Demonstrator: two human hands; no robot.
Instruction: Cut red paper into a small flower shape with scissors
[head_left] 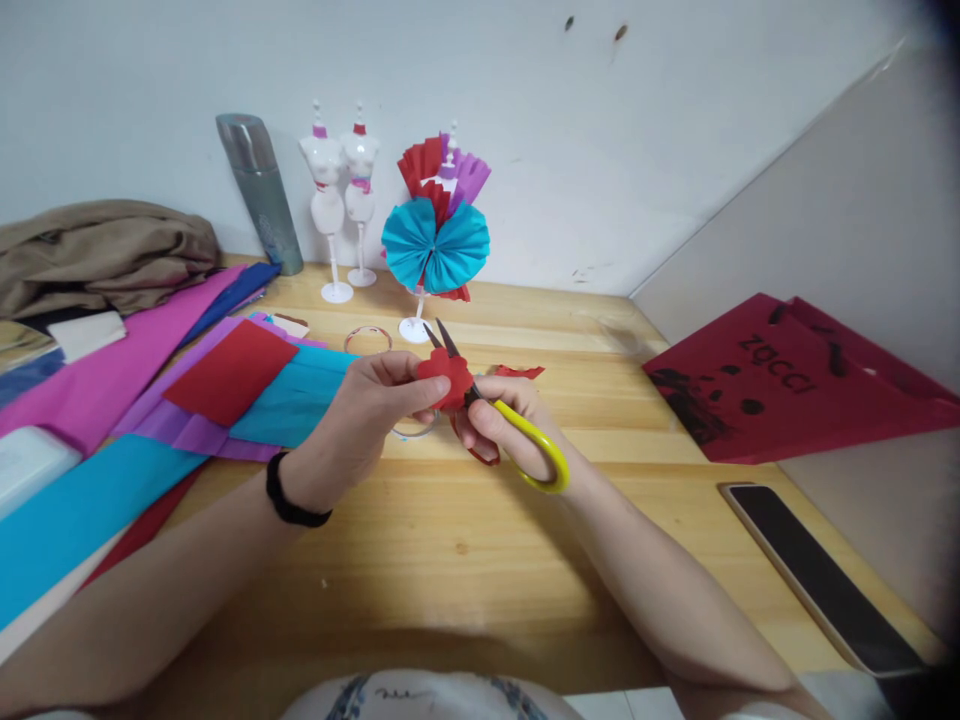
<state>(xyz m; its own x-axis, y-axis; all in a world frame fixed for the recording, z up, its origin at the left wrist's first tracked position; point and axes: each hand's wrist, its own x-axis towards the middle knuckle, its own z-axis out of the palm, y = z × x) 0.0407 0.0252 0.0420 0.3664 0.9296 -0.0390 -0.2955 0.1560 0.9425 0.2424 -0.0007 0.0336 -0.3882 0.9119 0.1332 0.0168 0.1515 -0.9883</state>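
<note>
Between thumb and fingers, my left hand [382, 400] pinches a small red paper piece [445, 378] with a scalloped edge. Yellow-handled scissors [544, 450] are in my right hand [510, 420], their dark blades slightly parted and pointing up behind the red paper. A narrow red strip hangs below the scissors near my right fingers. A red paper scrap [519, 372] lies on the wooden table [450, 560] just beyond my right hand. Behind my hands stands a small white mannequin [416, 328] dressed in red, purple and blue pleated paper [435, 250].
Two bare white mannequins [328, 210] and a grey-green bottle [262, 200] stand by the wall. Coloured paper sheets [289, 400] and a brown cloth [105, 250] cover the left side. At right are a red bag [795, 380] and a phone [821, 575].
</note>
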